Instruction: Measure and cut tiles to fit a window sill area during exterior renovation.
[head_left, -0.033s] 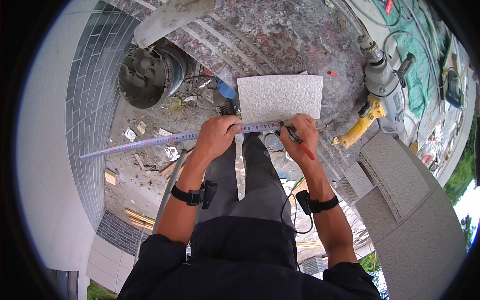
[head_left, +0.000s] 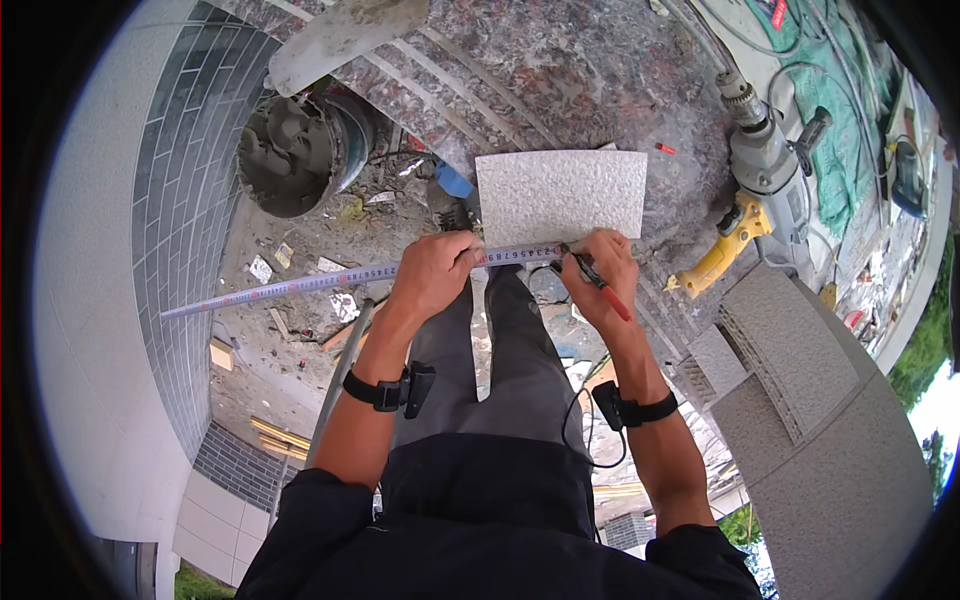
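Two hands at work: the left hand (head_left: pixel 435 268) and the right hand (head_left: pixel 602 272) meet a tape measure (head_left: pixel 330 281) in front of the person's legs.
Left fingers: pinched narrow on the tape, near the left end of a pale tile.
Right fingers: closed around a red-and-black pen (head_left: pixel 610 295), its dark end at the tape; whether they also grip the tape, one cannot tell.
Tape: stretched from the right hand along the tile's near edge, past the left hand and off toward the brick-patterned wall (head_left: pixel 185 150); contact with the wall cannot be told.
Pale tile: the rough-faced tile (head_left: pixel 560 190) lies flat on a mottled stone slab (head_left: pixel 580 80), just beyond both hands.
Red cap: a small red piece (head_left: pixel 665 148) on the slab, near the tile's right end.
Drill: a grey-and-yellow power drill (head_left: pixel 765 160) lies right of the tile, well apart from it, beside a green sheet (head_left: pixel 835 150).
Bucket: grey mortar (head_left: pixel 285 150) fills a bucket (head_left: pixel 350 145) to the left, near the wall.
Wrists: a black strap with a small device on each.
Lower right: pale textured slabs (head_left: pixel 790 350), partly overlapping.
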